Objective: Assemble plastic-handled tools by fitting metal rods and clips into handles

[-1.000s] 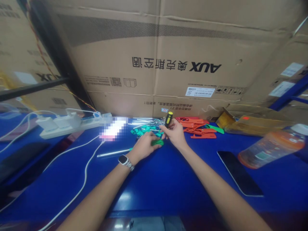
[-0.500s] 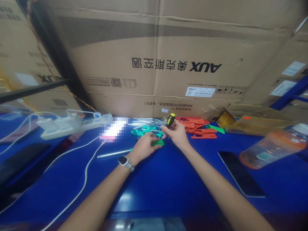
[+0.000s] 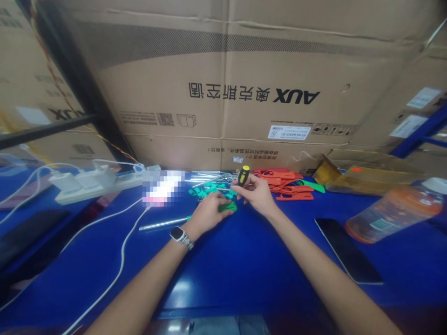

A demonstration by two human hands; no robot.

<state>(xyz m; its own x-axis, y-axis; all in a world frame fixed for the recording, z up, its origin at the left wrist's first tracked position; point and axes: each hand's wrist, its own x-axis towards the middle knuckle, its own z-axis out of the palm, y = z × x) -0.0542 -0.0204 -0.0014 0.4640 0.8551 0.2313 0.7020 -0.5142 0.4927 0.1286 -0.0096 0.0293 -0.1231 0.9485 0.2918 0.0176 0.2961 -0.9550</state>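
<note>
1. Our left grip (image 3: 208,211) lay on the blue bench (image 3: 244,270), near the middle of its far edge. Its fingers were closed down on a small green piece (image 3: 227,207) and pressed it flat on the bench top.
2. Our right grip (image 3: 256,193) sat just beside the left one, on its right side. It was closed around a small screwdriver (image 3: 243,176) with a yellow and black handle.
3. The screwdriver stood almost upright. Its handle was on top and leaned a little toward the far edge, and its thin end pointed down at the green piece.
4. The green piece lay just below the right grip and a little to its left. Fingers hid the tip, so we could not tell if it touched the piece.
5. More green pieces (image 3: 206,190) lay in a heap behind the left grip, by the far edge. Red pieces (image 3: 289,186) lay to the right of the right grip.
6. Thin metal rods (image 3: 206,177) lay along the far edge, by the big box (image 3: 223,93). One rod (image 3: 162,223) lay alone, left of the left grip.
7. A phone (image 3: 347,251) and an orange bottle (image 3: 391,214) lay toward the right edge, well apart from both grips.
</note>
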